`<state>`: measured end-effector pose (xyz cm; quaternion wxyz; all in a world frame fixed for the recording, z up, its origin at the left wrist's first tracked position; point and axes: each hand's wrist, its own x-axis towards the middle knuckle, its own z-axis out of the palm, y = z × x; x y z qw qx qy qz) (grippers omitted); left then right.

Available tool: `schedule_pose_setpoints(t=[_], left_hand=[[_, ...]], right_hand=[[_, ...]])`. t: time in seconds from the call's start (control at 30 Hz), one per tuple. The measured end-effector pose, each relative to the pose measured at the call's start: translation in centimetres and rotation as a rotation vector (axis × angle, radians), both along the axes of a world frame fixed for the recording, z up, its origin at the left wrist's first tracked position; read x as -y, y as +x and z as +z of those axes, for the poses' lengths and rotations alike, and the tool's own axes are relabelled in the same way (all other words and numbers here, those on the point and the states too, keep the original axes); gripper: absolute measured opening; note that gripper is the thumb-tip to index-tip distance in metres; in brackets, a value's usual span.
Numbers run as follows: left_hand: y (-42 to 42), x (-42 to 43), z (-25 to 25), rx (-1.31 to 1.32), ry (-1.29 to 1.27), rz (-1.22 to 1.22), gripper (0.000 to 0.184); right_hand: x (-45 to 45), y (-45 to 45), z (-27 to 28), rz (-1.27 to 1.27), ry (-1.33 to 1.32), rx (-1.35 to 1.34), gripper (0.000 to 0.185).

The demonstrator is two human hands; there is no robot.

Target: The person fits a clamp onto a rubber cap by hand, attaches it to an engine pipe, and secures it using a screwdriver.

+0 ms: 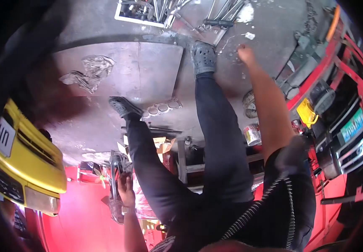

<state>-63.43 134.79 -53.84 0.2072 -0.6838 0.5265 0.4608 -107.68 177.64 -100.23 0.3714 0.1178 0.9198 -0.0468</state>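
My right hand point(246, 55) is stretched forward over the grey floor, right of my clog point(204, 56). Its fingers are curled in, and whatever may be inside them is hidden. Ahead of it lie several wrenches point(227, 12) and a white-edged tray point(141, 20) filled with metal tools. My left hand point(125, 188) hangs low at my left side, a band on its wrist. Its fingers are loosely extended with nothing visible in them, near a black frame-like part point(115, 180). My other clog point(122, 106) stands near a metal gasket point(162, 108) with round holes.
A flat metal sheet point(156, 63) on the floor carries a crumpled patterned cloth point(90, 72). A yellow vehicle front point(30, 155) stands at left. Along the right are a red metal frame point(305, 90), a yellow part point(306, 112) and a can point(252, 135).
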Motion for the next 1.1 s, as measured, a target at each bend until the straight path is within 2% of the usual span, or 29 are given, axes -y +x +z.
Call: schedule_pose_setpoints(t=[0.07,0.1,0.13,0.2,0.27,0.3,0.33,0.4,0.47,0.53,0.57,0.63,0.67,0.73,0.8,0.83,0.87,0.93,1.0,1.07,1.1], left_hand=[[1.3,0.0,-1.6,0.075,0.018,-0.081,0.027],[1.1,-0.2,-2.4,0.136,0.003,-0.128,0.027],[2.7,-0.3,-3.0,0.131,-0.003,-0.054,0.028],[0.1,-1.4,-3.4,0.263,-0.015,-0.049,0.028],[0.3,-1.2,-3.6,0.262,-0.016,-0.129,0.028],[0.2,-1.0,-3.9,0.243,-0.018,-0.21,0.028],[-0.6,-0.7,-4.3,0.238,-0.036,-0.212,0.028],[-2.3,-0.1,-3.5,0.229,-0.026,-0.221,0.029],[-2.3,0.1,-2.2,0.197,-0.027,-0.166,0.029],[-2.2,0.3,-2.4,0.152,0.009,-0.067,0.029],[-5.5,0.0,-2.0,0.169,-0.02,-0.121,0.029],[-2.3,1.3,-2.5,0.126,-0.094,-0.136,0.03],[-0.8,2.0,-3.0,0.116,-0.147,-0.155,0.03],[0.3,2.9,-3.9,0.076,-0.15,-0.099,0.03],[2.4,3.2,-4.4,0.138,-0.135,0.006,0.028],[3.4,3.3,-4.5,0.19,-0.107,-0.076,0.028],[4.5,3.1,-4.5,0.195,-0.108,-0.068,0.028],[3.7,1.8,-3.7,0.207,-0.103,-0.059,0.027],[7.6,0.6,-2.8,0.159,-0.174,-0.022,0.026],[8.5,-0.6,-1.2,0.204,-0.048,0.102,0.026],[9.7,-1.3,-0.4,0.25,-0.044,0.079,0.028]], right_hand=[[0.1,-1.6,-4.5,-0.077,-0.07,0.021,0.057],[0.6,-2.2,-5.7,-0.073,-0.07,0.039,0.057],[1.4,-2.6,-6.7,-0.025,-0.045,-0.011,0.055],[1.2,-2.2,-8.4,0.019,-0.018,-0.037,0.053],[2.0,-2.9,-9.9,-0.129,-0.018,-0.071,0.05],[3.1,-3.4,-8.6,-0.015,-0.065,0.004,0.04],[2.8,-3.1,-9.8,-0.019,-0.082,-0.002,0.04],[1.4,-0.7,-10.6,-0.043,-0.085,-0.057,0.034],[0.9,0.1,-9.2,-0.173,-0.106,0.043,0.033],[0.7,0.4,-9.2,0.03,-0.098,-0.135,0.038],[1.5,-0.3,-7.7,0.031,-0.115,-0.155,0.038],[4.5,-3.4,-6.0,-0.074,-0.119,-0.292,0.044],[4.7,-5.0,-7.5,-0.076,-0.144,-0.319,0.044],[3.1,-6.5,-11.5,-0.012,-0.141,-0.203,0.051],[4.4,-6.3,-10.8,0.051,-0.199,-0.319,0.047],[4.4,-5.9,-10.6,0.123,-0.238,-0.426,0.043],[4.6,-5.5,-10.5,0.13,-0.241,-0.421,0.043],[3.0,-4.4,-10.3,0.047,-0.13,-0.172,0.036],[-2.8,-0.1,-12.3,0.1,-0.15,-0.081,0.031],[-8.0,7.1,-9.3,0.262,-0.115,-0.1,0.03],[-10.1,10.5,-7.4,0.343,-0.095,-0.114,0.03]])
